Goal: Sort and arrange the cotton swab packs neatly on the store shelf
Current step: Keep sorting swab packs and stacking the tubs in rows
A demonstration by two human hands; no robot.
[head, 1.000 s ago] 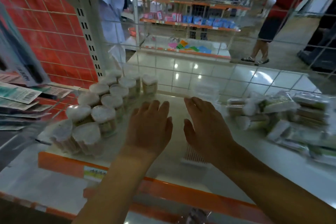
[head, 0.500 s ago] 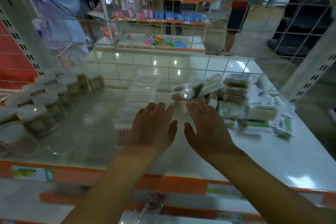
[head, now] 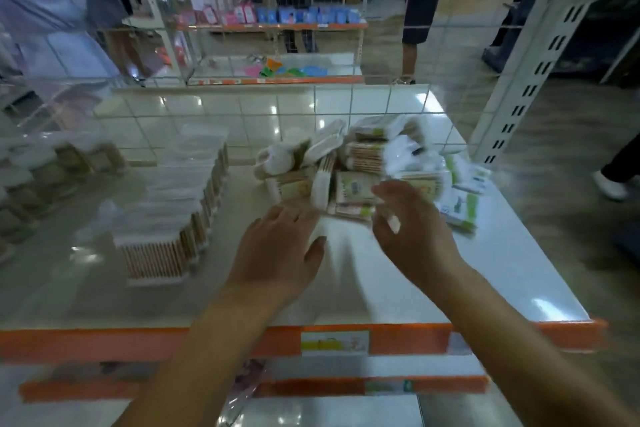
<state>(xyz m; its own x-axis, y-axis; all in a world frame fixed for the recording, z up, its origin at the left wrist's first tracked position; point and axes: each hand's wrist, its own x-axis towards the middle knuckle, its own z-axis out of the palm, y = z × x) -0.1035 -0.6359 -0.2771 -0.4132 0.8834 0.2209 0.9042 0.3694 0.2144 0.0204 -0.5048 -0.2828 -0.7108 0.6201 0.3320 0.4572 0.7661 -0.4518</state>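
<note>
A loose heap of cotton swab packs (head: 363, 163) in clear and green-white wrappers lies at the back right of the white shelf (head: 485, 270). A neat row of clear flat swab boxes (head: 176, 204) runs front to back at the shelf's middle left. My left hand (head: 277, 253) hovers palm down just in front of the heap, fingers spread and holding nothing. My right hand (head: 408, 229) is at the heap's near edge with its fingers bent toward the packs; blur hides whether it grips one.
Round swab jars (head: 52, 166) stand blurred at the far left. A wire grid (head: 311, 104) backs the shelf, with an upright post (head: 530, 80) at the right. An orange price strip (head: 311, 343) edges the front. People stand in the aisle behind.
The view has swung right, from the round jars to the heap of packs. Both hands have moved forward and right up to the heap, and the right hand's fingers have bent.
</note>
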